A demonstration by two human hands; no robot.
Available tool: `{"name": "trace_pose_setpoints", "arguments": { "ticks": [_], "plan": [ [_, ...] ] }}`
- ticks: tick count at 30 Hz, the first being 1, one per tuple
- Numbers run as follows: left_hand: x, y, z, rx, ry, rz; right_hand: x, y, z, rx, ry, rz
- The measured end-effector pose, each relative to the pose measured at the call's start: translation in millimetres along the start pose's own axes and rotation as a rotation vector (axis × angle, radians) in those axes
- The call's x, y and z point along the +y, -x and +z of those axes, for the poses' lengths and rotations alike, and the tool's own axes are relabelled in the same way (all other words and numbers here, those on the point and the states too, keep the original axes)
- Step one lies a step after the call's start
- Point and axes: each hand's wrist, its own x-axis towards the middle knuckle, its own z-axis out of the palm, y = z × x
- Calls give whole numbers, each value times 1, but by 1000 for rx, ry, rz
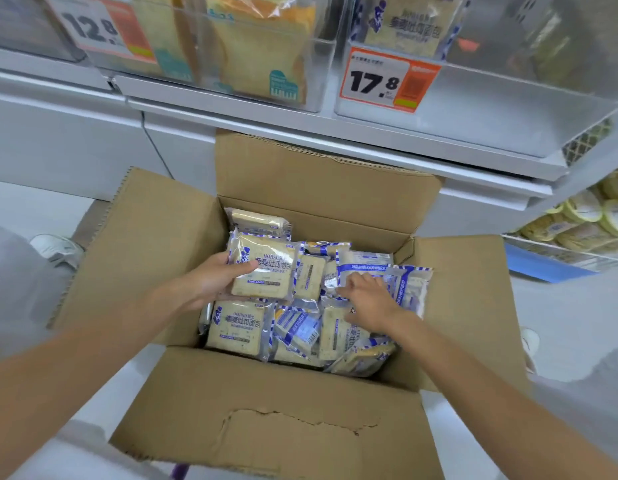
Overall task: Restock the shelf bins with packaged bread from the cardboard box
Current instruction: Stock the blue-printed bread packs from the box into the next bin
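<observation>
Thumb of the left hand point(210, 280) lies across the printed face of a held bread pack point(266, 271), and the rest of the fingers are hidden beneath it, so this hand grips the pack by its left edge. The pack is face up and nearly level. Its long axis runs away from the person, with the top edge towards the shelf.

Just right of it, the right hand point(368, 301) is knuckles up with its fingers bent down onto a back-up pack point(364, 268). Whether it grips that pack cannot be told.

Both hands are inside the cardboard box point(266, 427), which stands on the floor with all four flaps folded open. Around and under the hands lie loose packs point(236, 329), at least ten of them, heaped face up, face down and on edge, so an exact count is not possible.

Beyond the hands, above the box, two clear shelf bins show. The right bin point(508, 109) holds one matching pack point(415, 29) standing upright behind a 17.8 price tag point(380, 81). The left bin point(314, 95) holds toast loaves point(262, 57) beside a 12.8 price tag point(96, 29).
</observation>
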Motion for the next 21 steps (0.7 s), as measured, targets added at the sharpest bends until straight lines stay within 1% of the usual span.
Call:
{"name": "trace_pose_setpoints", "arguments": {
  "ticks": [2, 4, 5, 7, 9, 10, 11, 13, 14, 15, 17, 19, 20, 21],
  "plan": [
    [-1, 1, 3, -14, -4, -18, -10, 1, 8, 92, 136, -85],
    [-2, 4, 7, -27, -6, -23, -14, -2, 12, 139, 127, -159],
    [-2, 5, 9, -21, -18, -21, -14, -4, 11, 133, 51, -168],
    [0, 6, 10, 21, -63, 5, -12, -7, 0, 168, -211, -163],
    [0, 2, 10, 48, -146, 37, -18, -12, -20, 286, -463, -165],
    [0, -3, 11, 40, -167, 35, -23, -15, -31, 348, -537, -168],
    [3, -4, 18, 23, -182, 50, -29, -19, -43, 388, -572, -168],
    [11, -3, 35, 0, -230, 84, -43, -24, -63, 429, -562, -187],
    [14, -5, 43, 3, -228, 99, -49, -25, -71, 447, -534, -203],
    [15, -7, 47, 10, -174, 107, -53, -26, -75, 472, -504, -204],
    [17, -9, 46, 45, -14, 117, -52, -24, -79, 555, -513, -120],
    [21, -9, 39, 57, 174, 108, -43, -20, -79, 609, -594, 65],
    [24, -7, 37, 44, 253, 109, -38, -17, -78, 570, -652, 173],
    [28, -3, 36, 12, 307, 116, -35, -15, -78, 476, -769, 255]
  ]
}}
